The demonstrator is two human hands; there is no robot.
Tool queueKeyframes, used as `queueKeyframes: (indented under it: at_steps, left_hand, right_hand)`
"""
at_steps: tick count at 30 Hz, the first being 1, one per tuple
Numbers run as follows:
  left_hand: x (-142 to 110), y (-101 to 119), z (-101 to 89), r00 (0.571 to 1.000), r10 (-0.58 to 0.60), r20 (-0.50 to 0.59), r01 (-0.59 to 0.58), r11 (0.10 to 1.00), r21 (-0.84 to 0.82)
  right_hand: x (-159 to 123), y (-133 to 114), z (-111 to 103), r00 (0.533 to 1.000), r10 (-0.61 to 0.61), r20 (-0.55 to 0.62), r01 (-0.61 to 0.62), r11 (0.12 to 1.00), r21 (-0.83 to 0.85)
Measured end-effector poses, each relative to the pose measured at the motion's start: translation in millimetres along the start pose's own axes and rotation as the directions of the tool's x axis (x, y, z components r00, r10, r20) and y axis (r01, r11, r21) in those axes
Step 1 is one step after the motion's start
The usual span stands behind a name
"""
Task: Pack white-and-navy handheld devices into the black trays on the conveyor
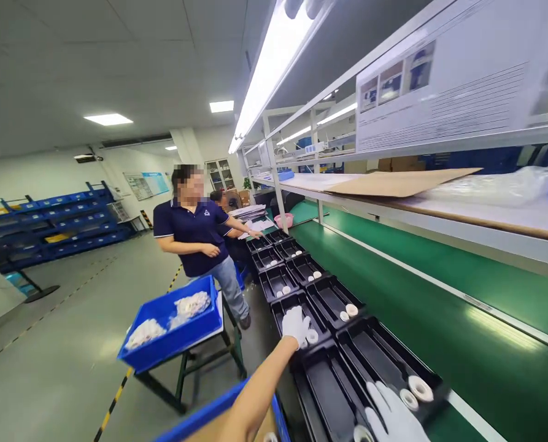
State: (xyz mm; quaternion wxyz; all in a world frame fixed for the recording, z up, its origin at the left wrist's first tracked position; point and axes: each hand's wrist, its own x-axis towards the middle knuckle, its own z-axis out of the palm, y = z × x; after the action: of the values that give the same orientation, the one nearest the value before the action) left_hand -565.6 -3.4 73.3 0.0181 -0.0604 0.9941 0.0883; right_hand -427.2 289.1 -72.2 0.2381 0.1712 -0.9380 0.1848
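My left hand [296, 325], in a white glove, reaches into a black tray [317, 316] in the left row. Its thumb stands apart from its fingers, close to a white ring [312, 336] at the tray's near end; the fingertips are partly hidden. At the lower right, my right hand [393, 416], also gloved, is stretched out with its fingers apart. It is over the near trays, between a white ring [362, 434] on its left and two more, a smaller ring [409, 399] and a larger ring [420, 388], on its right. I see nothing held in it.
Two rows of black trays run away along the green belt [439, 319]. On the left, a blue bin [177, 334] with white bagged parts stands on a stand, with another blue bin [209, 417] below me. A co-worker [193, 233] reaches toward the far trays. A shelf [439, 215] overhangs the belt.
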Motion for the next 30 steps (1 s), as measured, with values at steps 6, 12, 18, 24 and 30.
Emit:
queueKeyframes:
  at_steps: [6, 12, 18, 24, 30]
  left_hand:
    - [166.6, -10.6, 29.7, 0.996, 0.077, -0.034, -0.075, 0.996, 0.039]
    - [233.9, -12.7, 64.5, 0.996, 0.085, 0.012, -0.085, 0.996, 0.027]
    - [205.9, -8.0, 72.5, 0.994, 0.105, 0.024, -0.106, 0.992, 0.073]
    - [134.8, 13.5, 90.1, 0.992, 0.126, 0.017, -0.127, 0.986, 0.11]
    - [45.1, 56.9, 127.5, 0.987, 0.163, 0.002, -0.163, 0.984, 0.07]
  right_hand:
    - [147.0, -29.9, 132.1, 0.98, -0.165, -0.109, 0.139, 0.967, -0.215]
    - [174.3, -18.0, 168.6, 0.978, 0.017, 0.208, 0.009, 0.992, -0.124]
    - [138.4, -4.2, 191.8, 0.961, 0.15, 0.234, -0.143, 0.989, -0.048]
    - [61.9, 14.7, 179.5, 0.969, 0.245, -0.016, -0.245, 0.966, -0.079]
    - [-40.5, 14.6, 107.3, 0.977, 0.201, -0.071, -0.206, 0.976, -0.072]
